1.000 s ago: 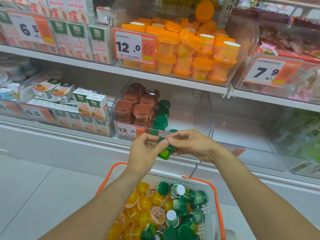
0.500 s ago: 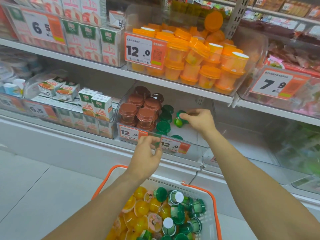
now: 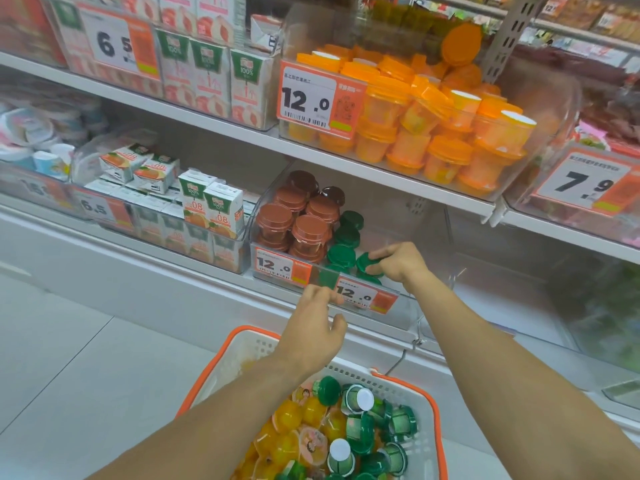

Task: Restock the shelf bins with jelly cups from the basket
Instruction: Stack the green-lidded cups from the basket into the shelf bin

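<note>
A clear shelf bin (image 3: 406, 311) on the lower shelf holds brown-lidded jelly cups (image 3: 306, 230) at its left and a row of green-lidded cups (image 3: 343, 252) beside them. My right hand (image 3: 398, 263) reaches into this bin and grips a green jelly cup (image 3: 367, 263) just right of the green row. My left hand (image 3: 317, 323) is at the bin's front wall by the 12.0 price label, fingers loosely curled, with nothing seen in it. Below my arms is a white basket with an orange rim (image 3: 242, 332), holding several yellow cups (image 3: 287, 422) and green cups (image 3: 381, 431).
An upper-shelf bin (image 3: 554, 140) is piled with orange jelly cups (image 3: 433, 133). Juice cartons (image 3: 207, 209) fill the bin to the left. The right half of the lower bin has bare floor. Packaged goods (image 3: 606, 306) lie at the far right.
My right hand has carried a green cup from in front of the shelf into the lower bin and lowered it beside the green row. My left hand stayed near the bin's front label.
</note>
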